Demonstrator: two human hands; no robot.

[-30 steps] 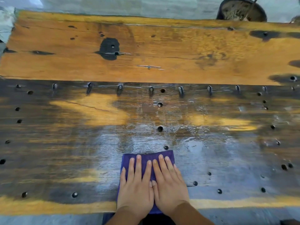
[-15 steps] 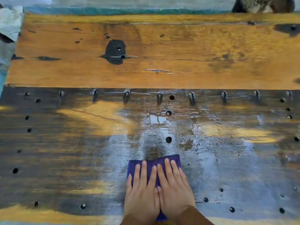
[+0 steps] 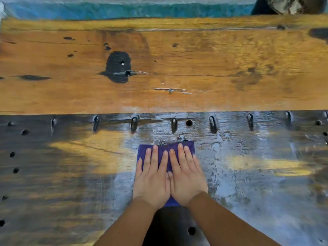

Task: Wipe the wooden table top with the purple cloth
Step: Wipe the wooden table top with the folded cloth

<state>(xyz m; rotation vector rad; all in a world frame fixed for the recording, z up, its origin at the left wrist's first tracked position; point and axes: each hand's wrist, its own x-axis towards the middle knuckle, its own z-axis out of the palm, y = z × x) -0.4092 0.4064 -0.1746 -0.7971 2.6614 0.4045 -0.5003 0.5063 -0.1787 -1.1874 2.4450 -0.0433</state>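
A folded purple cloth (image 3: 163,150) lies flat on the near, dark plank of the wooden table top (image 3: 195,68). My left hand (image 3: 151,176) and my right hand (image 3: 186,174) press down on it side by side, fingers straight and pointing away from me. Only the cloth's far edge, a strip between the fingers and a bit between the wrists show. The wood around the cloth shines wet.
The near plank has several round holes and a row of dark slots (image 3: 213,124) just beyond the cloth. The far plank is orange-brown with a black patch (image 3: 118,66). Behind it runs a teal edge (image 3: 124,9), and a dark pot (image 3: 291,5) sits at the far right.
Both hands have pushed the cloth away from me, up the dark plank toward the row of slots. A wet streak trails behind it.
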